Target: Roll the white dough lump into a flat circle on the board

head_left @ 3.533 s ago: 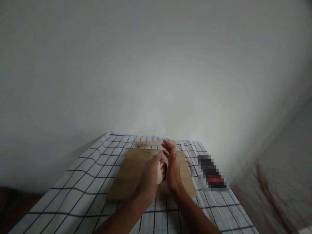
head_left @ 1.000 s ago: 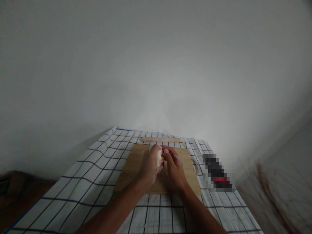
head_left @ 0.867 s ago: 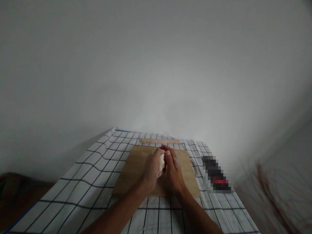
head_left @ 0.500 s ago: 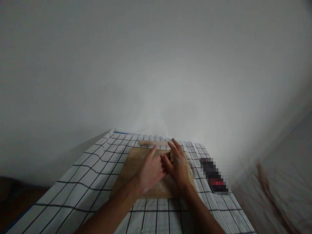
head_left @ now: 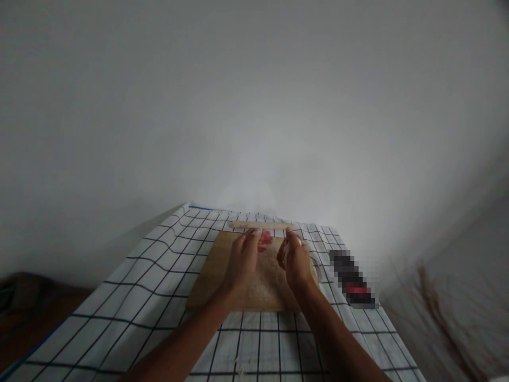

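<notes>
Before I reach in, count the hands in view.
2: the left hand, open over the middle of the wooden board; the right hand, curled around a pale lump near the board's right edge.

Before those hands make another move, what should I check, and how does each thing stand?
1. Left hand and right hand apart: ok, a gap shows between them.
2. Pale lump held: ok, in the right hand, partly hidden by fingers.
3. Wooden board lying on the checked cloth: ok.
4. Board surface free of whitish dusting: not ok.
5. Rolling pin off the board: ok, beyond its far edge.
6. Dark-and-red item identified: cannot tell, pixelated.
</notes>
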`<state>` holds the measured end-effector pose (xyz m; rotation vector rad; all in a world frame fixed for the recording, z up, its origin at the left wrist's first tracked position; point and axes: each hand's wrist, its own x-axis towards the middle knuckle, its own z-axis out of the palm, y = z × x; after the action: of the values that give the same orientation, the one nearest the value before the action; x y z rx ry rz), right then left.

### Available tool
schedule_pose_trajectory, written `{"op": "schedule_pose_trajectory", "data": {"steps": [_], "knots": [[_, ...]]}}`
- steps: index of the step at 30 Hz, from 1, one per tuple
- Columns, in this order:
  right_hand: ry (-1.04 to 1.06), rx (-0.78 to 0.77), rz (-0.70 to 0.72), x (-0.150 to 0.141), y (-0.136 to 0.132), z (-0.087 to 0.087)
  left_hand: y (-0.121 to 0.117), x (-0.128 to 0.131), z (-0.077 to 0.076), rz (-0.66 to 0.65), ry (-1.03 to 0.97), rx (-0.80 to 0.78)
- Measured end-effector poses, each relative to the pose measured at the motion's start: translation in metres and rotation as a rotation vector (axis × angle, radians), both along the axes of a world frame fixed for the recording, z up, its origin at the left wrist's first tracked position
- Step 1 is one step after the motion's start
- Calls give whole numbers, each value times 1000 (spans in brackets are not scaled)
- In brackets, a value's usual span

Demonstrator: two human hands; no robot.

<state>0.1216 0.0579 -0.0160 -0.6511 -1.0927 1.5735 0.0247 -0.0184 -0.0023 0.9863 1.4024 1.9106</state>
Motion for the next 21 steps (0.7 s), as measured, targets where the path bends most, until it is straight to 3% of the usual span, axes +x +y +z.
{"op": "schedule_pose_trajectory", "data": {"steps": [5,7,9,13,15,18,21], "knots": [[109,-163,280,-2,-23,2,-2,7,-9,12,603,161],[150,-187,415,3,-30,5,1,4,-14,22,729,156],[179,-201,528,7,-34,7,4,-2,-16,67,735,92],[152,-166,611,9,-31,6,5,-13,-10,80,571,-33],[113,-123,523,7,-26,2,3,-13,-4,34,422,2],[83,-97,318,5,-16,-7,1,-8,3,-54,45,68],[46,-84,247,6,-10,-12,0,-3,8,-180,-256,39]]}}
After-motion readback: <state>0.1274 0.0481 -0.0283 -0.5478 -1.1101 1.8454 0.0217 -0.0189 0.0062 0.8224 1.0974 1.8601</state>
